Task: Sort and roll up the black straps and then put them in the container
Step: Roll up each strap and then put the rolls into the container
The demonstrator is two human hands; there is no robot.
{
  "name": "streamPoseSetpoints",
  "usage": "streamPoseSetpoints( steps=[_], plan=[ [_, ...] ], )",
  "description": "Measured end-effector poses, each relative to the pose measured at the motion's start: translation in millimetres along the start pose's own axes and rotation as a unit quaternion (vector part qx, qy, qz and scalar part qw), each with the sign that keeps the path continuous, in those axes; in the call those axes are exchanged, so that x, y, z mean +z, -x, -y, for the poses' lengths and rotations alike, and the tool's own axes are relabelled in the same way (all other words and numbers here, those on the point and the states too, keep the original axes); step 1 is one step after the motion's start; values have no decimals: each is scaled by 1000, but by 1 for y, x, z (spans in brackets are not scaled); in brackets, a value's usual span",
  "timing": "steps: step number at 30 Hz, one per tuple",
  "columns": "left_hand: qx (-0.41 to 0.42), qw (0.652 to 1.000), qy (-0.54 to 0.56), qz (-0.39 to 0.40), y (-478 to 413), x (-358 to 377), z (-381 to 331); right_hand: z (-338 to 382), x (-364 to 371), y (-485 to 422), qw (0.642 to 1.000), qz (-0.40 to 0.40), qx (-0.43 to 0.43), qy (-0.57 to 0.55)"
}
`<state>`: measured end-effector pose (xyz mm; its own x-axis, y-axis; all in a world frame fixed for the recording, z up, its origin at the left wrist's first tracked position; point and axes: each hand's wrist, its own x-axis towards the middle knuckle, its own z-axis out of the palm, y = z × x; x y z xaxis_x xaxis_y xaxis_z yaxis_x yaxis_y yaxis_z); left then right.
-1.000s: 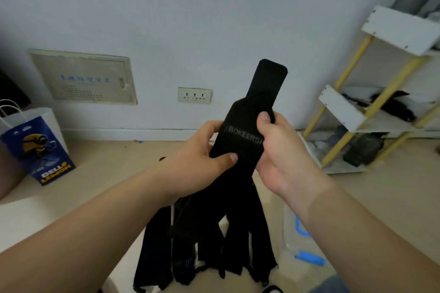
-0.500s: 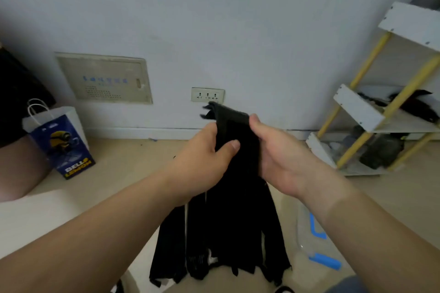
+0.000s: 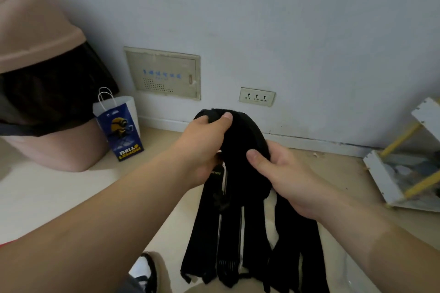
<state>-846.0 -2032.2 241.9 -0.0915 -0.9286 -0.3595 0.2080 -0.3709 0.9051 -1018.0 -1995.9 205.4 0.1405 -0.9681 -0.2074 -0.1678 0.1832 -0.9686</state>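
A bunch of black straps (image 3: 240, 228) hangs down in front of me, its several loose ends dangling near the floor. The top of the bunch is bent over into a curl. My left hand (image 3: 202, 147) grips that curled top end, thumb pressed on it. Just to the right and lower, my right hand (image 3: 276, 173) holds the bunch with its thumb across the front. The container is barely visible: only a faint clear edge (image 3: 354, 278) shows at the lower right, below my right forearm.
A pink bin (image 3: 35, 93) with a black liner stands at the left, a blue and white paper bag (image 3: 123, 128) beside it. A white and yellow rack (image 3: 409, 173) leans at the right. A shoe (image 3: 147, 271) shows at the bottom.
The upright end of the straps has been folded down and curled under my left thumb. My view has swung left and down, bringing the pink bin into sight.
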Motion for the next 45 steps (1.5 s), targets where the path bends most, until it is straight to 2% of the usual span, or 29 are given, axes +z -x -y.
streamPoseSetpoints(
  steps=[3,7,9,11,13,15,17,20,27,31,37,40,42,45],
  plan=[
    [-13,991,-105,78,6,4,6,1,-5,-12,996,-48,-11,-78],
    [-31,943,-261,204,13,12,31,11,-15,-22,975,-147,34,-165],
    [-21,925,-312,216,11,14,40,13,-22,-25,962,-187,55,-190],
    [-2,923,-332,194,8,15,42,14,-30,-27,950,-202,70,-229],
    [26,936,-308,166,5,17,41,14,-35,-27,947,-174,76,-258],
    [49,957,-247,144,2,21,39,13,-30,-23,961,-107,83,-242],
    [49,976,-179,110,-1,22,35,8,-19,-17,981,-63,81,-164],
    [12,994,-86,69,-7,19,30,2,-9,-10,997,-56,41,-27],
    [-34,996,82,-11,-18,4,15,2,-10,-6,999,10,13,29],
    [-55,994,87,32,-14,-2,9,-1,-10,-8,1000,22,12,-19],
    [-69,992,-26,107,0,5,12,13,-9,-3,994,-7,-1,-107],
    [-47,986,-121,102,4,6,13,20,-13,0,989,-35,9,-145],
    [10,977,-199,77,5,6,14,23,-16,1,985,-55,17,-163],
    [150,940,-304,23,5,8,20,25,-19,3,977,-83,33,-191]
  ],
)
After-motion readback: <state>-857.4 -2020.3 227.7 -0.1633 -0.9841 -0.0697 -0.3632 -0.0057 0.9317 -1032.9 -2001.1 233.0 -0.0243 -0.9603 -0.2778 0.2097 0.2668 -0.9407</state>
